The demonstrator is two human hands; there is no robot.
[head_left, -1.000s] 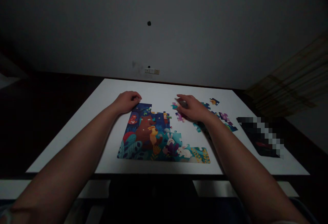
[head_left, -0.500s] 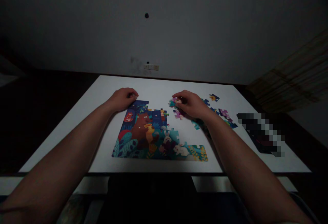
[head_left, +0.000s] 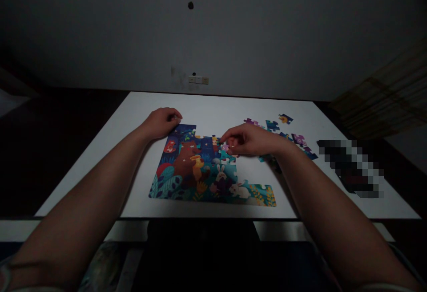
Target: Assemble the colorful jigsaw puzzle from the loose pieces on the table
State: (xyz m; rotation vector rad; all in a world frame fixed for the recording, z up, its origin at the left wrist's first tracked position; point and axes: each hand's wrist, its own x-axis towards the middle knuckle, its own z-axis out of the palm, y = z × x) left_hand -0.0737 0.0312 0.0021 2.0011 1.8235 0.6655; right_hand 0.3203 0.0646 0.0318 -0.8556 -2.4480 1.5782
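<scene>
A partly built colourful jigsaw puzzle (head_left: 196, 172) with a bear and rabbits lies on a white table (head_left: 140, 105). My left hand (head_left: 162, 122) rests curled at the puzzle's top left corner, fingers closed on its edge. My right hand (head_left: 248, 140) pinches a small pink and teal puzzle piece (head_left: 227, 148) at the puzzle's upper right edge. Several loose pieces (head_left: 271, 126) lie to the right, behind my right hand.
A dark flat object (head_left: 353, 172) lies near the table's right edge. A grey wall with a small switch plate (head_left: 198, 79) stands behind the table. The room is dim, with dark floor on both sides.
My right hand closed on a loose piece and carried it left to the puzzle's upper right edge. My left hand stayed at the top left corner. The view shifted slightly.
</scene>
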